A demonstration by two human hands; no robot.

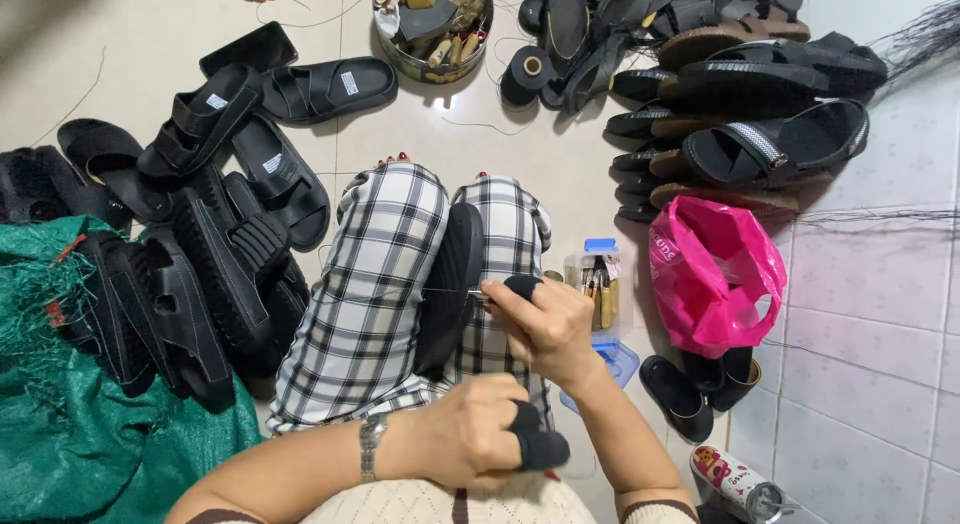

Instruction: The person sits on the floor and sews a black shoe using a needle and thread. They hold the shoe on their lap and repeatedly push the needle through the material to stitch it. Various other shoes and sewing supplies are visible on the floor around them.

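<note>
A crumpled pink plastic bag (715, 274) lies right of the knees. A clear box (597, 294) with blue lid stands beside it. White rectangular labels (349, 83) sit on black sandals. A dark phone screen (248, 49) lies upper left. A round tin (432, 34) stands above.

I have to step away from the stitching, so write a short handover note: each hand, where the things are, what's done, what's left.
Right hand, black fingertip cover on, pinches a needle at the black sandal clamped between the knees; thread runs taut leftward.
Left hand, also with black finger covers, is closed near the lap; what it grips cannot be told.
Black sandals pile left, another pile upper right; clear tool box by the right knee.
Stitching is under way; how much remains is hidden.
</note>
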